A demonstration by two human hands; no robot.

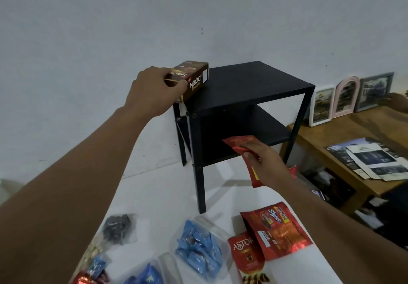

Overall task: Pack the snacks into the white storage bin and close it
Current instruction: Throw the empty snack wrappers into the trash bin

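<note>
Gripping brown box (191,79), left fingers (176,83) curled around.

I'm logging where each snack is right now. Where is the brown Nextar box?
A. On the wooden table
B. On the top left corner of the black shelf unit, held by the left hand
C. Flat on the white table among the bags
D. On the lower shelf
B: the Nextar box sits at the top left corner of the black shelf unit, with the left hand gripping its near end.

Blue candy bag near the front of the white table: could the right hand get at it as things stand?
Probably not yet. Nothing covers the blue candy bag, but the right hand already grips a red packet, so it would have to drop that first.
</note>
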